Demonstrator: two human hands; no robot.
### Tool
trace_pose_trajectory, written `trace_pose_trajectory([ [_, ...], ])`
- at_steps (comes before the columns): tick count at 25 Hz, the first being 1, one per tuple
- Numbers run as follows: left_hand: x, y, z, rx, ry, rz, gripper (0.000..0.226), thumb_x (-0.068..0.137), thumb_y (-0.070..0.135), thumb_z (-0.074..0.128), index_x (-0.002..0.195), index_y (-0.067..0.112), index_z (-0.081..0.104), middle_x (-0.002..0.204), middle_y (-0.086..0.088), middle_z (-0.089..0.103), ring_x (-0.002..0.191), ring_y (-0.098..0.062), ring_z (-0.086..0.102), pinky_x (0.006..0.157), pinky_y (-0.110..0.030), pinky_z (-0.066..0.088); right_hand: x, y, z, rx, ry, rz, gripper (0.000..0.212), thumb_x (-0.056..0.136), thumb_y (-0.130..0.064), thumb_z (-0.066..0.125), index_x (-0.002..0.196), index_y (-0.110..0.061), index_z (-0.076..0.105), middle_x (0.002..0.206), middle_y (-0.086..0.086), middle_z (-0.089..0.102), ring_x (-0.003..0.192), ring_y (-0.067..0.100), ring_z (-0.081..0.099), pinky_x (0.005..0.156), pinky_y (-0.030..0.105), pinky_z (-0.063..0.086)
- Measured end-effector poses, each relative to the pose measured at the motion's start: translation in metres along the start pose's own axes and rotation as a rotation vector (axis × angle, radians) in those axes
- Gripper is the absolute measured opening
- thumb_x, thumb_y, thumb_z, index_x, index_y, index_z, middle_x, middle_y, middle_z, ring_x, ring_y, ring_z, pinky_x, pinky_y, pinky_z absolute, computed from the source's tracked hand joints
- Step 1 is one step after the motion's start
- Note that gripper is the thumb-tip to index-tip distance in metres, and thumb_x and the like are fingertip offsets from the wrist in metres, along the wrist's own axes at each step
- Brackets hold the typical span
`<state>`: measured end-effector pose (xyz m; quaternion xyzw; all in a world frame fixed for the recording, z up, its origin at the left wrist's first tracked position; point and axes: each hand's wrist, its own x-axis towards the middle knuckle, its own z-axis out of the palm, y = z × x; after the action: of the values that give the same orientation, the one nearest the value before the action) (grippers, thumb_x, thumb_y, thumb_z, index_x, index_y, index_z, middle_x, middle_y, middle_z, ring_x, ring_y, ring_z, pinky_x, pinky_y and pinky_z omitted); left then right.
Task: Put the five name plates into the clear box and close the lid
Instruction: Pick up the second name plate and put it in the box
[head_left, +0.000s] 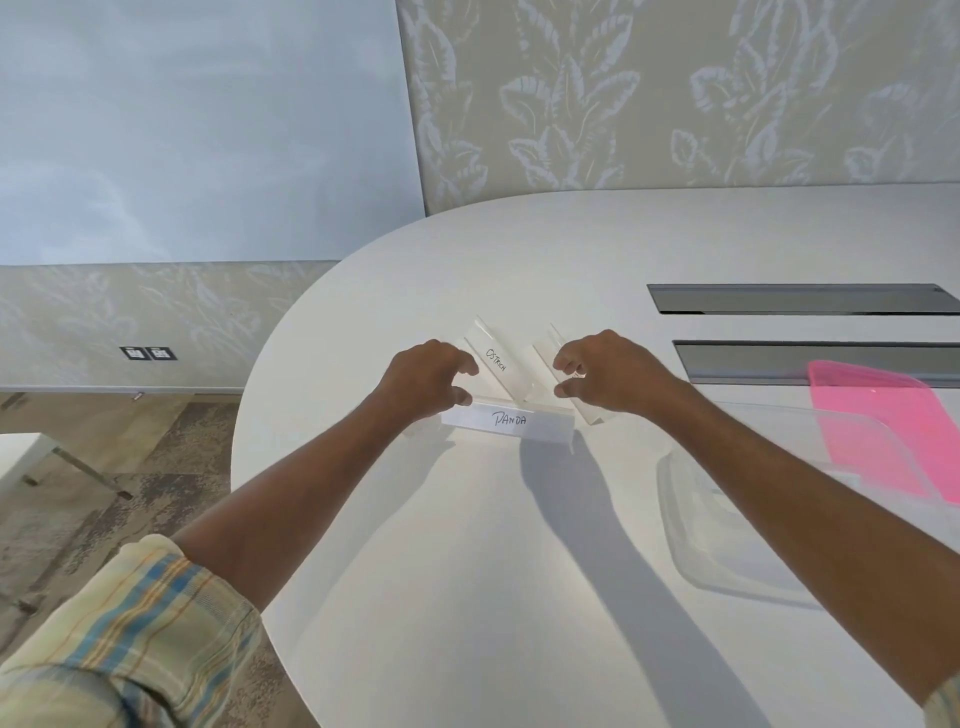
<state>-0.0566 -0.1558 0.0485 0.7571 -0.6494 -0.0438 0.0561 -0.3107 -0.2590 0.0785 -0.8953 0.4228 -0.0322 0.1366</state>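
Clear acrylic name plates lie on the white table. One reads PANDA (511, 422) and lies nearest me. Behind it a plate reading OSTRICH (493, 361) slants away, and a third plate (550, 353) lies beside it under my right hand. My left hand (426, 376) hovers over the left end of the PANDA plate, fingers curled and apart, thumb touching its top edge. My right hand (602, 374) is curled over the third plate, thumb and fingers apart around it. The clear box (691, 525) stands open at the right, its pink lid (878, 426) lying behind it.
Two dark cable slots (800, 299) are set into the table at the far right. The table's rounded edge (244, 415) runs at the left, with floor and a bench below. A patterned wall stands behind.
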Motion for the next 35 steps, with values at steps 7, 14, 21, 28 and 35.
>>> trace_pose_trajectory([
  [7,0.012,-0.032,0.023,0.008,-0.088,0.021,0.055,0.090,0.036,0.078,0.142,0.034,0.061,0.148,0.007,0.059,0.141,-0.018,0.051,0.107,-0.039,0.046,0.021,-0.007,0.044,-0.029,-0.105,0.054,0.058,0.088,-0.037,0.081,0.141,-0.026,0.060,0.141,-0.002,0.063,0.127,0.024,0.061,0.103,0.044,0.052],
  [14,0.022,-0.035,0.042,-0.027,-0.128,0.095,0.053,0.090,0.030,0.077,0.141,0.030,0.064,0.140,0.006,0.067,0.134,-0.018,0.057,0.095,-0.035,0.048,0.025,-0.003,0.071,-0.126,-0.142,0.083,0.045,0.089,-0.031,0.078,0.132,-0.025,0.065,0.133,0.003,0.064,0.119,0.026,0.062,0.090,0.038,0.052],
  [21,0.025,-0.033,0.042,-0.011,-0.092,0.127,0.044,0.091,0.022,0.075,0.134,0.028,0.071,0.135,0.006,0.070,0.130,-0.020,0.058,0.095,-0.033,0.047,0.024,-0.004,0.076,-0.152,-0.097,0.096,0.034,0.088,-0.029,0.077,0.121,-0.028,0.070,0.121,0.001,0.069,0.113,0.026,0.065,0.082,0.036,0.050],
  [28,0.017,-0.029,0.031,-0.005,-0.081,0.153,0.035,0.088,0.019,0.075,0.123,0.026,0.076,0.120,0.005,0.075,0.119,-0.022,0.063,0.079,-0.029,0.041,0.017,-0.005,0.069,-0.140,-0.075,0.096,0.033,0.086,-0.030,0.078,0.118,-0.029,0.072,0.116,0.000,0.069,0.107,0.026,0.065,0.079,0.036,0.050],
  [35,0.004,-0.010,0.003,0.011,-0.069,0.154,0.028,0.083,0.020,0.077,0.110,0.027,0.079,0.103,0.002,0.077,0.105,-0.026,0.066,0.083,-0.037,0.055,0.001,-0.001,0.041,-0.122,-0.019,0.065,0.031,0.085,-0.027,0.079,0.115,-0.030,0.073,0.103,-0.006,0.064,0.088,0.021,0.055,0.069,0.032,0.039],
])
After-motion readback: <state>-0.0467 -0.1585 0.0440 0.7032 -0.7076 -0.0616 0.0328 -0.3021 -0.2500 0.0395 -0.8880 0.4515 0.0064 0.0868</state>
